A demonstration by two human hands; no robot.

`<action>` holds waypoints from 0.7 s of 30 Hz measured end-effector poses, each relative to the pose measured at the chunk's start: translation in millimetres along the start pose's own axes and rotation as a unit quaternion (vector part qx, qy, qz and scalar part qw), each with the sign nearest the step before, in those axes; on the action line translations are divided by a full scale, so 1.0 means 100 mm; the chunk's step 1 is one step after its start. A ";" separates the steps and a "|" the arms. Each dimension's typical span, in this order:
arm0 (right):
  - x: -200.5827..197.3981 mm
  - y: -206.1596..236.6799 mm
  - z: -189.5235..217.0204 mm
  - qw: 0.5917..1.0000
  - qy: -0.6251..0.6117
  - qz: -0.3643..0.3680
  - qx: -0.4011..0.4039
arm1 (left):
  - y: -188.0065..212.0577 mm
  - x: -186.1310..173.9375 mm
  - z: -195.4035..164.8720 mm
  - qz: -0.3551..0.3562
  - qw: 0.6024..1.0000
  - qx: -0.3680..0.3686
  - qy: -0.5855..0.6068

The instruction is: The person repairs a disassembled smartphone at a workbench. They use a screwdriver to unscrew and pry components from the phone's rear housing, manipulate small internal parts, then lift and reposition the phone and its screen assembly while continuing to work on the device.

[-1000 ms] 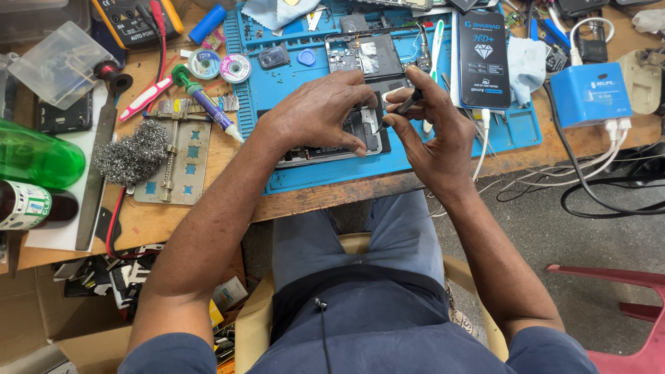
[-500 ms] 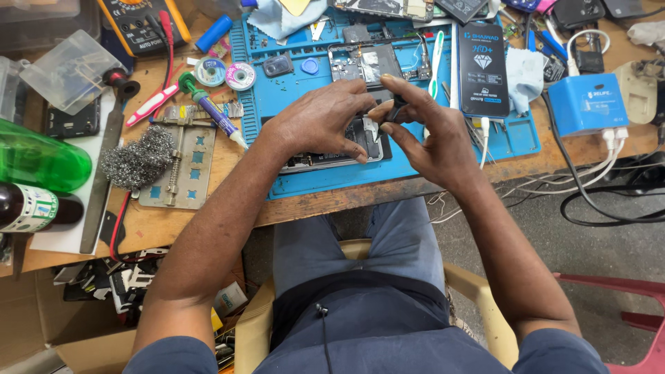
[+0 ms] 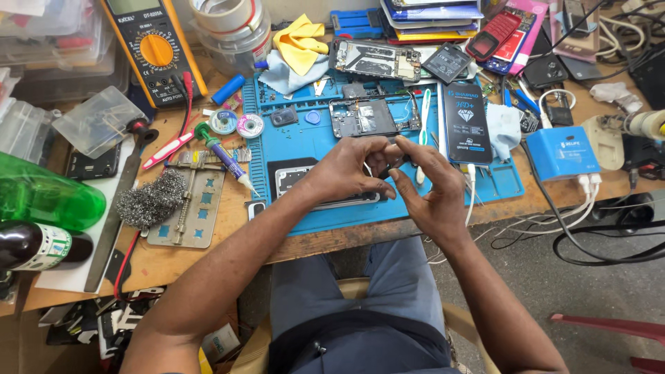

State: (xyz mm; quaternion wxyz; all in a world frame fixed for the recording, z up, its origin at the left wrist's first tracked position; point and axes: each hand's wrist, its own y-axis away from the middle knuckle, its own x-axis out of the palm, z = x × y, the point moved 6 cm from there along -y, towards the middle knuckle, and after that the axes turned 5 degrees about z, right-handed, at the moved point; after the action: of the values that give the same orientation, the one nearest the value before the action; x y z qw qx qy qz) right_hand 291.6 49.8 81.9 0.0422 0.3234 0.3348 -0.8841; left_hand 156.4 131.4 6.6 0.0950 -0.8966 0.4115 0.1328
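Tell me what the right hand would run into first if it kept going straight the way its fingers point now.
The right hand points up and left, toward the left hand. It would probably meet the left hand's fingertips first, which are already almost touching it. Past them lies the opened phone on the blue mat, though depth is unclear.

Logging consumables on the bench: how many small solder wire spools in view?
2. Both lie side by side at the left edge of the blue mat: one spool, the other spool right of it. Clutter may hide more.
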 end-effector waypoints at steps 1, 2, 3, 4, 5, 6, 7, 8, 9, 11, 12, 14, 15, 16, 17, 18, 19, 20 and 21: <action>0.00 0.00 0.02 1.000 0.021 -0.003 -0.016 | 0.01 0.00 -0.06 0.026 0.997 0.042 0.055; 0.00 -0.01 -0.02 1.000 -0.001 0.001 0.007 | 0.01 0.00 -0.11 0.052 0.989 0.083 0.110; 0.00 -0.02 -0.06 0.999 -0.024 0.005 0.033 | 0.01 -0.03 -0.12 0.045 0.984 0.098 0.141; 0.02 -0.02 -0.11 0.997 -0.049 0.009 0.061 | 0.01 -0.06 -0.13 0.039 0.978 0.110 0.173; 0.03 -0.03 -0.08 0.999 -0.029 0.013 0.035 | 0.03 -0.08 -0.12 0.031 0.970 0.118 0.209; 0.01 -0.03 -0.06 1.000 -0.010 0.025 0.015 | 0.04 -0.07 -0.09 0.022 0.976 0.100 0.194; 0.01 -0.05 -0.04 0.999 0.010 0.035 -0.010 | 0.04 -0.09 -0.06 0.013 0.981 0.084 0.174; 0.03 -0.06 -0.05 0.999 -0.017 0.037 -0.001 | 0.04 -0.11 -0.04 0.005 0.986 0.071 0.149; 0.02 -0.06 -0.06 0.998 -0.041 0.041 0.010 | 0.07 -0.11 -0.06 -0.003 0.990 0.082 0.112; 0.02 -0.09 -0.04 0.998 -0.046 0.043 -0.002 | 0.10 -0.16 -0.12 -0.017 0.993 0.117 0.023; 0.01 -0.09 -0.01 0.998 -0.028 0.048 -0.017 | 0.10 -0.17 -0.14 -0.005 0.991 0.129 0.040; 0.01 -0.10 0.02 0.998 -0.016 0.050 -0.025 | 0.11 -0.18 -0.18 0.019 0.986 0.151 0.072; 0.03 -0.12 0.01 0.998 -0.023 0.049 -0.017 | 0.10 -0.20 -0.17 0.006 0.989 0.135 0.067; 0.03 -0.12 0.01 0.998 -0.029 0.049 -0.009 | 0.09 -0.21 -0.16 -0.008 0.991 0.119 0.062; 0.04 -0.13 0.02 0.998 -0.045 0.052 -0.007 | 0.09 -0.23 -0.14 -0.023 0.993 0.103 0.055; 0.05 -0.14 0.02 0.997 -0.061 0.057 -0.005 | 0.09 -0.22 -0.16 -0.014 0.990 0.123 0.060; 0.05 -0.14 0.02 0.995 -0.076 0.062 -0.002 | 0.09 -0.21 -0.18 -0.004 0.987 0.143 0.066; 0.05 -0.15 0.04 0.997 -0.043 0.059 -0.012 | 0.10 -0.19 -0.20 0.007 0.984 0.163 0.073; 0.04 -0.15 0.06 0.998 -0.010 0.057 -0.023 | 0.10 -0.20 -0.19 0.002 0.986 0.151 0.068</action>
State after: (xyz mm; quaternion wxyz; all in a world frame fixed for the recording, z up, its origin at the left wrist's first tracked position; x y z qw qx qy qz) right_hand 281.0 58.2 91.6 0.1031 0.3321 0.3356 -0.8755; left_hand 139.4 133.8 29.9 0.2013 -0.8779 0.4344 0.0079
